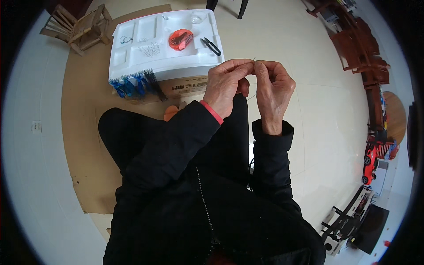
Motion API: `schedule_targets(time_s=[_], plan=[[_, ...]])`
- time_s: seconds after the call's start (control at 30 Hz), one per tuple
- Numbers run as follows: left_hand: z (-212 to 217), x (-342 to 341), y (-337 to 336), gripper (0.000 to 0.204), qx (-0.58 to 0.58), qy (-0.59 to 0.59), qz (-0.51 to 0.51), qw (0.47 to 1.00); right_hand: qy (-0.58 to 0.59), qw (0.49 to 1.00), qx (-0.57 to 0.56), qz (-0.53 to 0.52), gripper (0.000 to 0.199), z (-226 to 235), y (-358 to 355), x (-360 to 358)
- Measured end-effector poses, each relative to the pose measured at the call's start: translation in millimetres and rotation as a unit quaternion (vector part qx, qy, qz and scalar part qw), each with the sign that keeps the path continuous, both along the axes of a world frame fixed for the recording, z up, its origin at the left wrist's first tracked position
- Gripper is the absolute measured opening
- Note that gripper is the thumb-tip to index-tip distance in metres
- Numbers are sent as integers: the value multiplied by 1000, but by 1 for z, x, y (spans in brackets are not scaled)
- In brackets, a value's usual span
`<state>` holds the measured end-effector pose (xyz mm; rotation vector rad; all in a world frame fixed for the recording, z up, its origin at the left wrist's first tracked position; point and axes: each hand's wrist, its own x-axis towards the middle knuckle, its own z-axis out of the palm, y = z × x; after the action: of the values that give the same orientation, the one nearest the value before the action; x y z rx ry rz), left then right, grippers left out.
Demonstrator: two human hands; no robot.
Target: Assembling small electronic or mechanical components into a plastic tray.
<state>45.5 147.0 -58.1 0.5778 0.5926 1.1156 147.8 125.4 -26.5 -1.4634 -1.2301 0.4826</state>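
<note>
Beside white foam tray (128, 55), hands (251, 84) pinching

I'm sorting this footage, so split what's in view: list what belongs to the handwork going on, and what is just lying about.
In use:
left hand and right hand, fingertips pinched together on a tiny thin piece
white foam tray on a box
black snips
orange dish
blue-ended pieces at the tray edge

Lying about:
wooden stool
red toy car
cardboard sheet on the floor
</note>
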Motion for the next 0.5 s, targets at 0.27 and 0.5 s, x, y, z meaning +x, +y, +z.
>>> schedule_targets(time_s=[0.27,0.5], plan=[[3,5,-5,22,15,9,2,1000,-46,996,65,-30,13,-1,-3,-2],[2,4,-7,20,27,18,18,999,-23,998,35,-40,15,5,-7,-11]])
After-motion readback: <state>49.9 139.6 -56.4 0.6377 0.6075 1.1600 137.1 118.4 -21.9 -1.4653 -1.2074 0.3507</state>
